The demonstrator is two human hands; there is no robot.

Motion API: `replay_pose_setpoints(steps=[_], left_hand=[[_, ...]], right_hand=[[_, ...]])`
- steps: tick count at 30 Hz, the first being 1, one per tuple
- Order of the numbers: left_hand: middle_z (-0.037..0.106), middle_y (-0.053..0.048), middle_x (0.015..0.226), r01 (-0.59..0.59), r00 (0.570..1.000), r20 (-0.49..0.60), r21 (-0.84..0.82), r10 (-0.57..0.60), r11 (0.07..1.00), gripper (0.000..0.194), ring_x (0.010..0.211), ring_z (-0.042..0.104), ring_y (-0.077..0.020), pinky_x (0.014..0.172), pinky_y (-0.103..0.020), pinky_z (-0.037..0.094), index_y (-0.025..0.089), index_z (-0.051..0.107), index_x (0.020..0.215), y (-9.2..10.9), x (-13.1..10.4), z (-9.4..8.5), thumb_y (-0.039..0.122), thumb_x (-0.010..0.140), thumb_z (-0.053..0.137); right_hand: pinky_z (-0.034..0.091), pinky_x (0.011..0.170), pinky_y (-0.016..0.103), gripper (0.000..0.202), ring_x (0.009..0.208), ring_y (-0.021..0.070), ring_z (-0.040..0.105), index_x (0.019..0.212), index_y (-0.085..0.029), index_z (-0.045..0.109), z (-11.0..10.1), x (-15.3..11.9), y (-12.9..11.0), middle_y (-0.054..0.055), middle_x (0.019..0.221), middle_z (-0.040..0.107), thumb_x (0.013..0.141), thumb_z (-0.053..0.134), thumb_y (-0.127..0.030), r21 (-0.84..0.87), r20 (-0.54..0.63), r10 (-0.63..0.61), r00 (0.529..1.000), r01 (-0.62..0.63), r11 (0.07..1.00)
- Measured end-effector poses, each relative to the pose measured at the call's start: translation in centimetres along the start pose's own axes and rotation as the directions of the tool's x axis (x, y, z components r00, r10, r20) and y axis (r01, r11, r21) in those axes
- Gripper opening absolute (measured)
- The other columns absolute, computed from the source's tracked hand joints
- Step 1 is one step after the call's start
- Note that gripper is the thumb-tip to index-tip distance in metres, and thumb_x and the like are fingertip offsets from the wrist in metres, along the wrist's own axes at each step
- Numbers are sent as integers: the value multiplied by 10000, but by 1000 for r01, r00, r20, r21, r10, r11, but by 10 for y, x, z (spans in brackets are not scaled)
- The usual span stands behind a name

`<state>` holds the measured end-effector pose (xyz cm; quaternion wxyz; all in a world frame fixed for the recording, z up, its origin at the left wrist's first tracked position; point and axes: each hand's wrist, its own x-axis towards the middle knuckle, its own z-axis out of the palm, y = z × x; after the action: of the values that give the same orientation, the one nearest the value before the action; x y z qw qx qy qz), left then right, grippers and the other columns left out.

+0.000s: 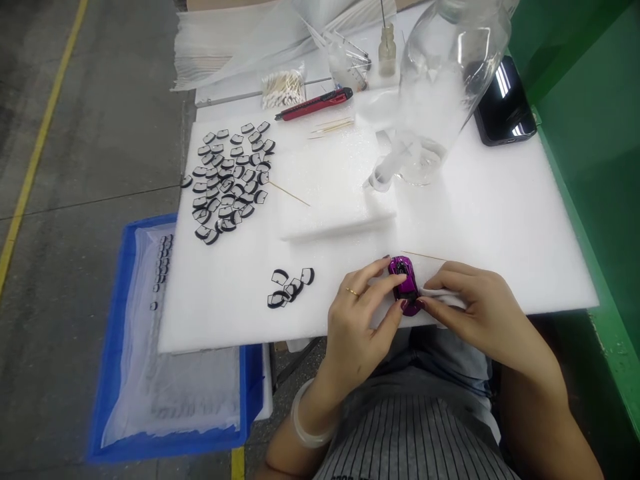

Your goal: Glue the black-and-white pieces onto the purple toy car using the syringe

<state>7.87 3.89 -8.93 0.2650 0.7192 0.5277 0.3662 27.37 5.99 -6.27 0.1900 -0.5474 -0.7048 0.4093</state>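
Note:
A small purple toy car (403, 270) is at the front edge of the white foam-topped table. My left hand (361, 313) is closed on it, fingers along its side and top, thumb near its lower end. At the car's right side, my right hand (475, 310) pinches a folded white cloth (443, 293), its thumb tip by the car's lower end. A thin wooden stick (425, 255) lies just beyond the right hand. To the left of my left hand is a little cluster of black-edged clear pieces (290, 289).
A larger spread of such pieces (230, 180) covers the table's left side. Behind are a red utility knife (315, 105), cotton swabs (283, 87), a small bottle (387, 50), a big clear jar (455, 60) and a phone (505, 107). A blue crate (110, 373) stands lower left.

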Motion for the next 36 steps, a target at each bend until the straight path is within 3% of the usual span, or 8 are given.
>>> replay_pose_setpoints(steps=[13, 18, 20, 23, 26, 28, 31, 36], left_hand=[[606, -65, 1260, 3, 1000, -11, 18, -3, 1000, 265, 1133, 581, -186, 984, -334, 527, 202, 653, 1145, 3, 1, 2, 121, 893, 636], [573, -82, 1262, -15, 994, 109, 23, 12, 1000, 310, 1117, 579, -218, 948, -378, 546, 228, 635, 1191, -3, 9, -10, 195, 885, 674], [519, -96, 1371, -89, 969, 232, 27, 80, 996, 456, 1222, 526, -268, 981, -427, 528, 256, 580, 1288, -7, 15, -16, 241, 855, 722], [444, -88, 1493, -215, 909, 373, 42, 184, 976, 551, 1338, 443, -309, 1035, -491, 481, 288, 502, 1373, -11, 22, -19, 252, 865, 711], [571, -78, 1329, -184, 949, 274, 83, 155, 979, 472, 1207, 536, -295, 990, -485, 501, 275, 595, 1242, -10, 23, -10, 341, 812, 777], [603, -74, 1194, -134, 979, 171, 116, 113, 984, 459, 1086, 567, -280, 929, -468, 526, 257, 643, 1146, -8, 21, -3, 400, 749, 824], [593, -71, 1134, -101, 987, 135, 149, 81, 984, 408, 1018, 563, -266, 879, -455, 535, 251, 659, 1120, -6, 18, 3, 354, 760, 821], [586, -61, 1139, -102, 987, 138, 139, 83, 985, 414, 1017, 561, -257, 886, -454, 528, 258, 661, 1134, -8, 17, 1, 332, 761, 823]], right_hand=[[353, 492, 244, 238, 569, 111, 543, 734, -189, 686, 12, 4, -8, 13, 717, 631, 920, 610, -316, -121, -140, 29, 990, -46, 992], [396, 502, 239, 181, 582, 108, 551, 788, -185, 688, 9, -3, 3, 15, 734, 627, 925, 610, -275, -47, -157, -108, 982, 101, 994], [444, 533, 244, 105, 634, 120, 583, 862, -190, 690, 8, -10, 9, 22, 768, 633, 920, 603, -199, 24, -255, -196, 947, 209, 978], [465, 538, 247, 155, 683, 129, 599, 957, -208, 688, 11, -20, 17, 34, 829, 636, 880, 623, -91, -91, -507, -301, 808, 297, 951], [467, 519, 242, 265, 679, 128, 600, 1038, -222, 686, 19, -25, 20, 44, 868, 634, 839, 658, -50, -337, -555, -438, 707, 290, 896], [489, 537, 255, 267, 679, 137, 606, 1054, -233, 693, 25, -26, 19, 47, 871, 640, 836, 669, -82, -435, -497, -508, 704, 305, 847], [515, 602, 299, 181, 719, 163, 605, 996, -254, 729, 34, -23, 16, 56, 899, 663, 846, 675, -169, -512, -426, -545, 723, 304, 803], [493, 595, 307, 128, 719, 167, 554, 960, -226, 740, 42, -16, 12, 83, 926, 662, 868, 659, -186, -527, -509, -449, 735, 146, 837]])
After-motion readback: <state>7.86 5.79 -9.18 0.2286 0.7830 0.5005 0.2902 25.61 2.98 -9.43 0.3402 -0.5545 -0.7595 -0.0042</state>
